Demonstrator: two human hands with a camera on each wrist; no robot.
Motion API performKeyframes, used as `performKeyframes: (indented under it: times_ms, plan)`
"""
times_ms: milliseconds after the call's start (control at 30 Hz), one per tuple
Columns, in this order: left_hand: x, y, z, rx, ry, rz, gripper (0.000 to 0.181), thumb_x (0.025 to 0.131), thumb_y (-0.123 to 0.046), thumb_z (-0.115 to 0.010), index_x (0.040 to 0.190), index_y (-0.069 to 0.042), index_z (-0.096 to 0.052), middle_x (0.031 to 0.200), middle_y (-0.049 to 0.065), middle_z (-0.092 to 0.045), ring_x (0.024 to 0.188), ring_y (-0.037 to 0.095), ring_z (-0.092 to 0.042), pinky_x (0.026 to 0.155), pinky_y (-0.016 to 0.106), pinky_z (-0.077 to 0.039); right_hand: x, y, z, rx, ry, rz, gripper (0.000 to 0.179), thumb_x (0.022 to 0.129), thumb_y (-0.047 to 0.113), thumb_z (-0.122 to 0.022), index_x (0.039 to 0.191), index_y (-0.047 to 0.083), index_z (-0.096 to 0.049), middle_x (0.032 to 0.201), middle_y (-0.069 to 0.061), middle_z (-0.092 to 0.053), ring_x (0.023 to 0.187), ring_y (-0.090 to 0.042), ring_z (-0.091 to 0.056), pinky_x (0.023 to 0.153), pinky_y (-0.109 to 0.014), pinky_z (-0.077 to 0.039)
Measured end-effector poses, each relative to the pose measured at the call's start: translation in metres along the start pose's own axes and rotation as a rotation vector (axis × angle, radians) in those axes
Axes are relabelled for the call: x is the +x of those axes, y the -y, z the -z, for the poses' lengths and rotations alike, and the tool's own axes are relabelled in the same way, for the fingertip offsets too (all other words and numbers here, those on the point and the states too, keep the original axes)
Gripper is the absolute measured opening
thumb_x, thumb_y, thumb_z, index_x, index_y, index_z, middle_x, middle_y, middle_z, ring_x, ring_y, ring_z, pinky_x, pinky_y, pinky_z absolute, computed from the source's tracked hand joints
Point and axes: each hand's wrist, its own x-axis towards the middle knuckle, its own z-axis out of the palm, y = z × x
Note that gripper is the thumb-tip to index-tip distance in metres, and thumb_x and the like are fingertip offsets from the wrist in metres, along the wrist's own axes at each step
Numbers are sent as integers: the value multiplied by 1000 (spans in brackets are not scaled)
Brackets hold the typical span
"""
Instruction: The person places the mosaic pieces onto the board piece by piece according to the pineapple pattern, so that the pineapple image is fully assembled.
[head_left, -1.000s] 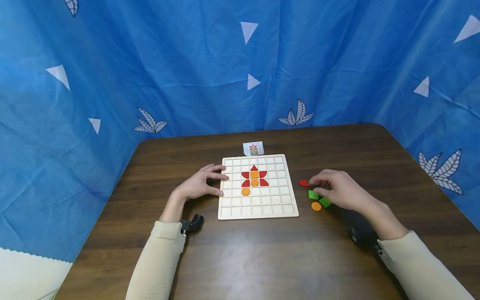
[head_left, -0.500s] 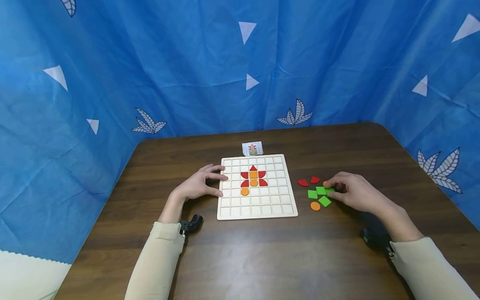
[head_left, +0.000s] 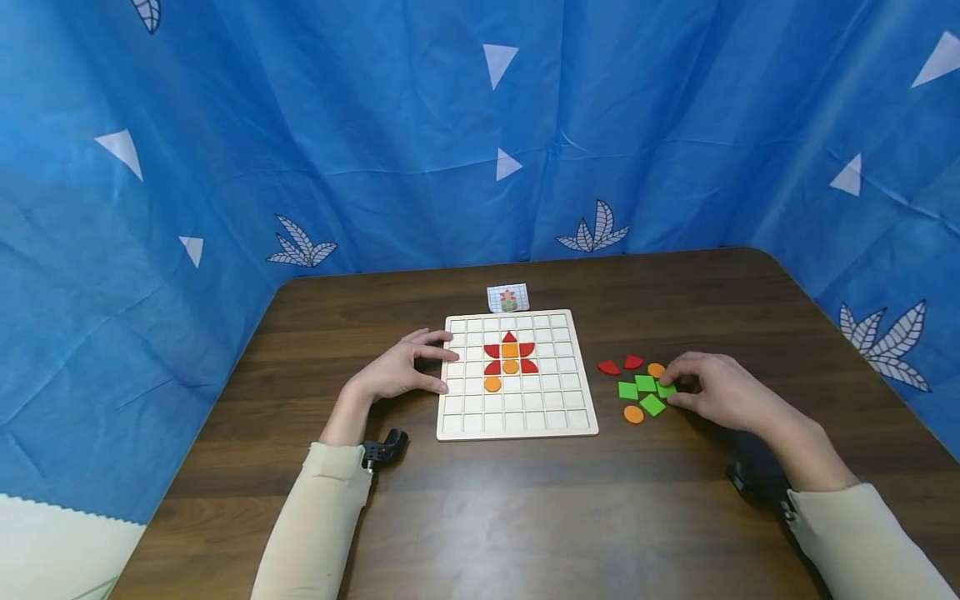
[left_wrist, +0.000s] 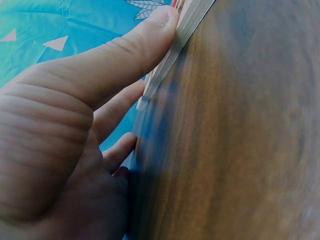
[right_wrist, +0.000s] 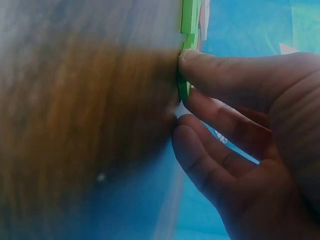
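A white gridded board [head_left: 555,408] lies on the table, with red and orange pieces forming a flower-like figure around an orange square [head_left: 510,351]. An orange disc [head_left: 492,384] lies on the board, below and left of that figure. My left hand [head_left: 393,369] rests at the board's left edge, fingers spread and fingertips on its rim. To the right of the board, my right hand [head_left: 712,387] pinches a green square [head_left: 666,390] between thumb and index finger. In the right wrist view, the thumb presses on this green square [right_wrist: 184,90] close to the tabletop.
Beside the right hand lie several green squares [head_left: 627,390], two orange discs [head_left: 633,414] and two red quarter-round pieces [head_left: 608,367]. A small printed pattern card [head_left: 507,297] touches the board's far edge. Blue cloth [head_left: 420,125] hangs behind the dark wooden table [head_left: 480,517].
My right hand has moved right and slightly nearer across the loose pieces, uncovering green squares, a red piece and an orange disc. The left hand has stayed in place.
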Motion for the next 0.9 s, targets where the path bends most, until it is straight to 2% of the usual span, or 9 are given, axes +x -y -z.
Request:
performKeyframes:
  times_ms: [167,267,500,700,900]
  plan:
    - [0,-1,0,-5,6,1,51,80,-29,-89,129,-24,-74,164,-1,-40,160,34,-7,124,67,-17,0,1,1,-3,-1,-15,15,86,10,-82,100,11,-78,97,-2,-73,79,-13,-59,65,-27,-51]
    - [0,-2,0,-4,6,-1,51,80,-29,-89,129,-24,-74,164,-1,-40,160,34,-7,124,67,-17,0,2,1,-6,6,-7,16,87,11,-81,103,8,-78,98,-3,-72,80,-12,-59,67,-27,-52]
    - [1,-2,1,2,-2,-7,51,81,-29,-89,129,-24,-74,164,-1,-40,160,33,-7,124,67,-19,-4,6,5,-33,42,64,28,83,15,-86,109,10,-76,104,-1,-70,83,-12,-56,70,-29,-52]
    - [1,-1,0,2,1,-4,51,80,-30,-89,129,-24,-74,164,-1,-40,160,33,-8,124,67,-18,-4,6,5,-45,62,116,28,81,13,-88,106,15,-76,105,3,-70,91,-14,-64,76,-36,-56]
    - [0,0,0,1,2,1,51,80,-30,-89,129,-24,-74,164,-1,-40,160,33,-8,124,67,-18,-4,6,4,-47,74,95,26,82,10,-86,106,11,-76,103,2,-71,88,-13,-64,76,-35,-58]
